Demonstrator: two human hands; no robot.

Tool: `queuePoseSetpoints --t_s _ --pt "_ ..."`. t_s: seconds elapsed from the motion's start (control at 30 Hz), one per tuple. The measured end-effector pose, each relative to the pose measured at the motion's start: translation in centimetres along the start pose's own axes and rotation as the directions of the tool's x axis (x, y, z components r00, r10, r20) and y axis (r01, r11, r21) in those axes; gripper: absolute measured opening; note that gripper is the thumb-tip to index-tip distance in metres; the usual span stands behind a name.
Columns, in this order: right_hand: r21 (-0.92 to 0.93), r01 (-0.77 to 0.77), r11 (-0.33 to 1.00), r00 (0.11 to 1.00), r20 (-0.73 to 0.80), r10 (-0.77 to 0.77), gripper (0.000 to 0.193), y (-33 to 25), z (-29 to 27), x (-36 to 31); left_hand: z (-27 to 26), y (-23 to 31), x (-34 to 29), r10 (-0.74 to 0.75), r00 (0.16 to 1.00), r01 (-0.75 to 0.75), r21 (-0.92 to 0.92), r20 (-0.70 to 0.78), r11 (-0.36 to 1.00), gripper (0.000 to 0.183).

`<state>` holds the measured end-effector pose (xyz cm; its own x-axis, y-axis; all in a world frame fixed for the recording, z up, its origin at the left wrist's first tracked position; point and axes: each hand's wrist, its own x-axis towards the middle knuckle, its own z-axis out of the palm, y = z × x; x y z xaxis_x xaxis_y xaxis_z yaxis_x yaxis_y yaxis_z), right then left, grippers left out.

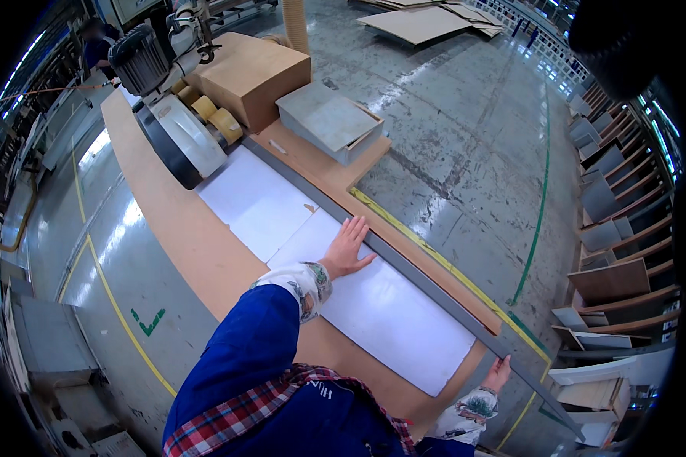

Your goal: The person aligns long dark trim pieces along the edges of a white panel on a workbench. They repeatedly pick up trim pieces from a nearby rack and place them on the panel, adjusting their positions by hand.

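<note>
My left hand [347, 247] lies flat with fingers spread on a white panel [408, 316], its fingertips by a long grey strip [427, 286]. That strip runs along the panels' far side and sticks out past the table's right end. There my right hand [498, 373] has its fingers bent round the strip's near edge; the thumb side is partly hidden. Another white panel [255, 202] butts against the first, with a small brown chip mark near the joint. Its far end reaches the machine with yellow rollers [206, 108].
A brown wooden tabletop [183, 244] carries the panels. Beside the machine's motor [139, 59] stand a brown box [251, 72] and a grey box [329, 118]. Racks of boards [617, 251] line the right side. Flat sheets [419, 23] lie farther back. Another person [95, 49] stands at far left.
</note>
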<state>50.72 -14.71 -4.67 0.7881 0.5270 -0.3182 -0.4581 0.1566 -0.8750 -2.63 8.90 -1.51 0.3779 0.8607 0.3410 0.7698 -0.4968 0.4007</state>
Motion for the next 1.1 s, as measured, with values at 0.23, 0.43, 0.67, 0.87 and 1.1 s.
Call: queuePoseSetpoints --t_s 0.23,0.43,0.67,0.87,1.1 --pt "-0.041 -0.016 0.999 1.0 -0.001 0.016 0.025 0.4 4.3 -1.7 -1.0 -2.0 0.8 -0.081 0.995 0.082 0.016 -0.06 0.997 0.076" --pt "0.077 -0.078 0.994 0.997 0.018 0.077 0.025 2.3 6.5 -2.5 -1.4 -1.4 1.1 -0.212 0.944 0.219 -0.002 -0.251 0.976 0.078" --pt "0.068 -0.156 0.985 0.988 0.009 0.156 0.024 4.4 9.9 -5.9 -1.3 -1.3 1.3 -0.268 0.925 0.282 0.011 -0.271 0.959 0.072" --pt "-0.105 -0.046 0.993 0.998 0.044 0.051 0.026 4.7 13.8 -9.6 -1.2 -1.0 1.2 -0.256 0.941 0.275 0.056 -0.221 0.96 0.07" --pt "-0.397 -0.142 0.907 0.982 0.062 0.181 0.024 3.6 16.9 -12.6 -1.7 -0.4 1.1 -0.151 0.965 0.171 0.081 -0.215 0.982 0.064"
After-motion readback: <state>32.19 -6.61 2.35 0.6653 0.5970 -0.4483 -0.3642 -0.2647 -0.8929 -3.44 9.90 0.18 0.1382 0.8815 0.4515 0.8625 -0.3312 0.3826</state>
